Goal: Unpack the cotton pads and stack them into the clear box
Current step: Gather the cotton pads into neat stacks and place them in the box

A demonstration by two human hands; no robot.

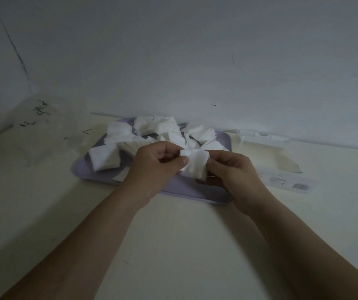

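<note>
A small stack of white, square cotton pads (195, 164) is pinched between the left hand (152, 163) and right hand (234, 172). Loose pads (152, 131) lie jumbled just beyond both hands. The clear box (43, 126) stands well left of the left hand.

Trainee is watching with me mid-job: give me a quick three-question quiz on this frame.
1. True or false: the left hand and the right hand both hold the bunch of cotton pads.
2. Pick one: the loose pads lie on A) a purple tray, B) a wooden bowl, C) a red towel.
3. Fill in: the opened wrapper with the barcode lies to the ___ of the tray.

Key: 1 true; 2 A; 3 right.
</note>
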